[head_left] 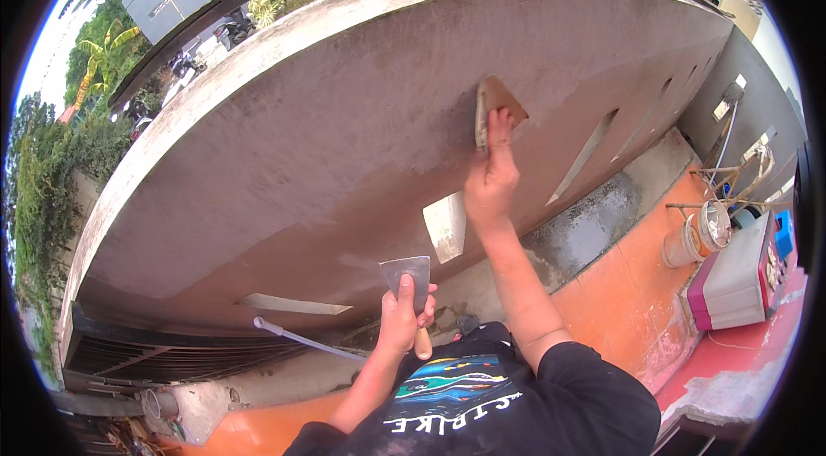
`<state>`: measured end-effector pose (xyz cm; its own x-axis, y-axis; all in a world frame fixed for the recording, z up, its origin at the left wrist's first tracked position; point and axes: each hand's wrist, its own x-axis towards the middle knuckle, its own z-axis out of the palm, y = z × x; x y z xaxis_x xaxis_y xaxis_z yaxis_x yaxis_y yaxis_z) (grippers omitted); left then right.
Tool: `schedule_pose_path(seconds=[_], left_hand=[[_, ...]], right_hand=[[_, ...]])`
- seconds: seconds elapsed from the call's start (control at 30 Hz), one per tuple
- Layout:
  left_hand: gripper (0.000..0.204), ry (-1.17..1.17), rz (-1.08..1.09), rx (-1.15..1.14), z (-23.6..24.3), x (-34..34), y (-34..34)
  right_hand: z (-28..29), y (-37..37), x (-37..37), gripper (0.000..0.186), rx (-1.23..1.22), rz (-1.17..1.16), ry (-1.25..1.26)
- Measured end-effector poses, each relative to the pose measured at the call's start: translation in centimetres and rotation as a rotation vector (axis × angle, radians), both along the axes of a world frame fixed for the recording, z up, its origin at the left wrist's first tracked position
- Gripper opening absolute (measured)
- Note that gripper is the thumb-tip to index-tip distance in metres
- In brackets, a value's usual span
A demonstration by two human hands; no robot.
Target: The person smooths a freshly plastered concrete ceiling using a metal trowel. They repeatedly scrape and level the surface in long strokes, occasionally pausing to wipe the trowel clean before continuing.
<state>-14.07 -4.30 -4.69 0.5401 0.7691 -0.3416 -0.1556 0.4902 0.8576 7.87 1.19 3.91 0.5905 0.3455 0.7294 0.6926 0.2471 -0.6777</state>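
My right hand [493, 176] reaches up to the grey-brown wall [344, 103], its fingers closed on a flat, angular spreader [501, 99] smeared with brown material. The spreader lies against the wall surface, beside a darker damp-looking patch. Lower down, in front of my chest, my left hand [397, 318] grips a putty knife [416, 270] with a wide metal blade and a wooden handle. Its blade points up and stands apart from the wall. The palm side of my right hand is hidden.
Slot openings, including a pale one [446, 228], pierce the wall. Dirty buckets [682, 245] and a white-and-magenta box [727, 284] stand on the orange floor [602, 305] at right. A grey pipe [305, 339] juts out near my left forearm. Dark metal bars lie at lower left.
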Motion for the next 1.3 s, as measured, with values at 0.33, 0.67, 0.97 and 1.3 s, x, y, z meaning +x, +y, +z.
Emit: schedule_pose_path(seconds=[0.33, 0.67, 0.97, 1.3], left_hand=[[0.065, 0.177, -0.064, -0.022, -1.6, -15.8, 2.1], [0.056, 0.122, -0.143, 0.049, -0.4, -19.3, 5.6], [0.023, -0.186, -0.109, 0.243, 4.8, -15.1, 3.7], [0.029, -0.169, -0.242, 0.452, 9.5, -10.6, -0.1]], right_hand=[[-9.1, 0.1, 3.1, 0.026, 0.062, -0.175, 0.271], [-4.2, -5.3, -9.2, 0.033, 0.633, 0.495, 1.155], [-4.3, -6.1, -16.1, 0.040, 0.647, 0.629, 1.280], [-1.1, -7.6, -19.9, 0.034, 0.564, 0.428, 1.312]])
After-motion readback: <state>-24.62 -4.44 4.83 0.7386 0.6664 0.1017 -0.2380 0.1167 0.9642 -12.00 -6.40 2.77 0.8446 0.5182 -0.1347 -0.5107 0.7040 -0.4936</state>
